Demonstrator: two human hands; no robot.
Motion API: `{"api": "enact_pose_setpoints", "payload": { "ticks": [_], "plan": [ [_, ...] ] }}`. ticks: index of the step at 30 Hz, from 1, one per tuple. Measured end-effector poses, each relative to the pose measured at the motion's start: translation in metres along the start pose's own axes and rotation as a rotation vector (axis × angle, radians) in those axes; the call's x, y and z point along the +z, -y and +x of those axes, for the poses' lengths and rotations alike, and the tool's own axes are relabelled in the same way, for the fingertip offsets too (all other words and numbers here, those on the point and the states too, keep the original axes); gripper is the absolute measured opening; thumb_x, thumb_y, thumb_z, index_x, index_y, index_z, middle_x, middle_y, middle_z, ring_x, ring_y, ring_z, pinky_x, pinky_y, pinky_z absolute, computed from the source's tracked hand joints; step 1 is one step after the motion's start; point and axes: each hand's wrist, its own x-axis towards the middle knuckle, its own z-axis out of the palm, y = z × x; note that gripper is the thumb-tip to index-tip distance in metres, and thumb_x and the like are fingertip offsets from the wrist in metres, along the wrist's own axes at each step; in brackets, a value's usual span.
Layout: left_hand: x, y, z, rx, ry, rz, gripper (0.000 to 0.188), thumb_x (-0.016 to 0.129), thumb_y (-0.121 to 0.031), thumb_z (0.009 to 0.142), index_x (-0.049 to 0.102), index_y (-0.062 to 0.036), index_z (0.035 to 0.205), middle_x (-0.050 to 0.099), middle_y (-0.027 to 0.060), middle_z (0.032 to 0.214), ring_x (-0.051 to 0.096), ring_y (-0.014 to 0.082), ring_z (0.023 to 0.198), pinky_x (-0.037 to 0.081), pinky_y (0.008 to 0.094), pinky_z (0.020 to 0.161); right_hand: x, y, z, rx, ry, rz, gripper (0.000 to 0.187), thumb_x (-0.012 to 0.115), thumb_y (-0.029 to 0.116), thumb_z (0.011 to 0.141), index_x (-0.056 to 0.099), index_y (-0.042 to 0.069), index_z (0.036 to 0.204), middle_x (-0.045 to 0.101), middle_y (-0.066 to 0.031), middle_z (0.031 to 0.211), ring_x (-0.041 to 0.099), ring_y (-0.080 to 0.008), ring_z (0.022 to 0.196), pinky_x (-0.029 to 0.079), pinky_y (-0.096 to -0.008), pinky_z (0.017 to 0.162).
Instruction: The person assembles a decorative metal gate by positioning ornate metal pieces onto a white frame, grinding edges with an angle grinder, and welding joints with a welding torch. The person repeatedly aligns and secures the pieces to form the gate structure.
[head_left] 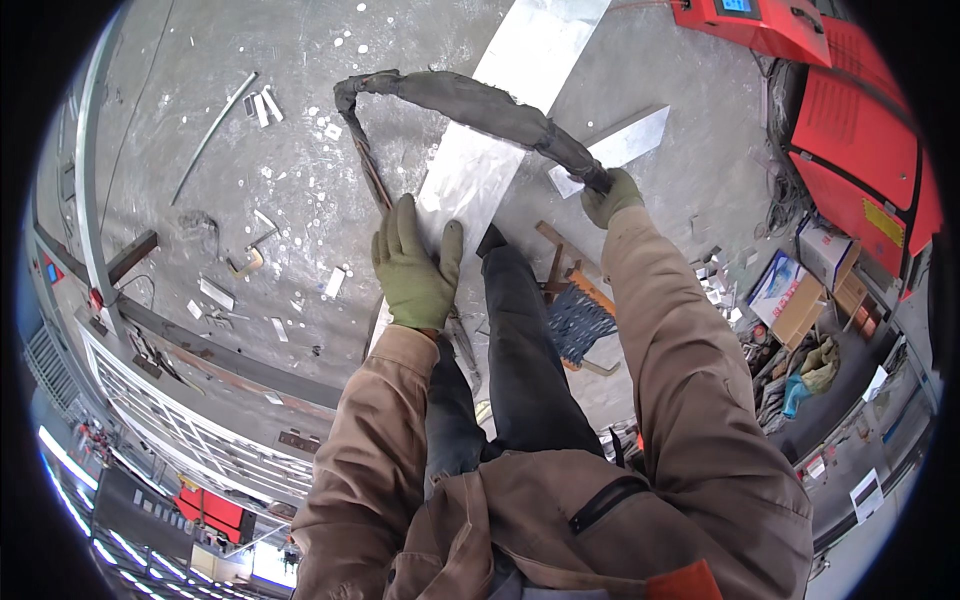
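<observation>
My left hand (412, 268), in a green work glove, is open with its fingers stretched out and thumb apart. It lies at the left edge of a long, shiny flat metal strip (545, 45); whether it presses on the strip I cannot tell. My right hand (612, 198), in a matching glove, is closed around the end of a thick, dark cloth-wrapped cable (470, 100). From there the cable arches over the strip to the far left, bends, and runs thinner back toward my left fingertips. A smaller metal plate (632, 138) rests on the floor beyond my right hand.
Red machines (855, 120) stand at the right, with cables beside them. Cardboard boxes (800, 305) sit below these. A low stool with a dark woven seat (580, 322) is by my leg. Metal framing (200, 350), a thin rod (212, 138) and scattered scraps lie to the left.
</observation>
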Motion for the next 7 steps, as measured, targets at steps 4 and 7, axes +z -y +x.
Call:
{"api": "enact_pose_setpoints", "payload": {
  "ticks": [4,7],
  "plan": [
    [0.015,0.008,-0.006,-0.062,0.005,0.054,0.083,0.076,-0.045,0.111,0.053,0.0138,0.166,0.075,0.0369,0.141,0.074,0.0575,0.123,0.058,0.0626,0.112,0.070,-0.021,0.034,0.143,0.094,0.191,0.023,0.064,0.029,0.110,0.072,0.008,0.114,0.078,-0.0132,0.111,0.082,-0.0301,0.106,0.073,-0.0538,0.100],
    [0.025,0.016,-0.010,-0.114,-0.001,0.080,0.082,0.078,-0.044,0.110,0.055,0.0112,0.167,0.074,0.0367,0.143,0.074,0.0565,0.124,0.058,0.0617,0.112,0.094,-0.047,0.092,0.172,0.510,0.130,0.025,0.065,0.028,0.110,0.072,0.006,0.119,0.079,-0.0174,0.122,0.082,-0.0313,0.116,0.074,-0.0541,0.100]
  ]
}}
